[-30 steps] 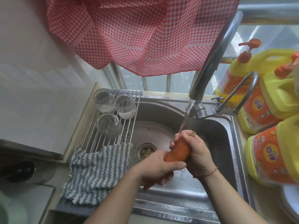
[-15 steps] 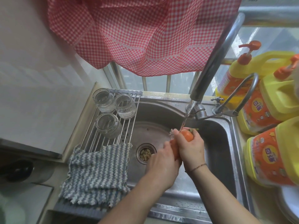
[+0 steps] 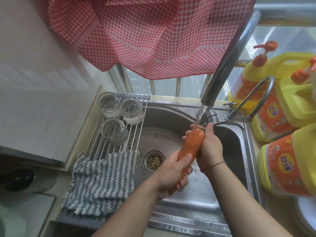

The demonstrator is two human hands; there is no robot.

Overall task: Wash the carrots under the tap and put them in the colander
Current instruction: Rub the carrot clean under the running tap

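Note:
An orange carrot [image 3: 192, 145] slants over the steel sink [image 3: 227, 137], thick end up under the water running from the tap [image 3: 220, 79]. My right hand [image 3: 209, 147] wraps around the thick upper end. My left hand [image 3: 171, 170] grips the thin lower part, with the tip poking out below my fingers. No colander is in view.
A roll-up drying rack [image 3: 135, 132] with three upturned glass jars [image 3: 111, 130] covers the sink's left side, and a striped grey cloth [image 3: 100, 180] lies on it. Yellow detergent jugs [image 3: 289, 161] crowd the right counter. A red checked curtain [image 3: 150, 33] hangs above. The drain strainer [image 3: 153, 161] holds scraps.
The carrot has slid back out of my hands and tilted, so more of it shows under the stream. My left hand has moved down toward the thin end.

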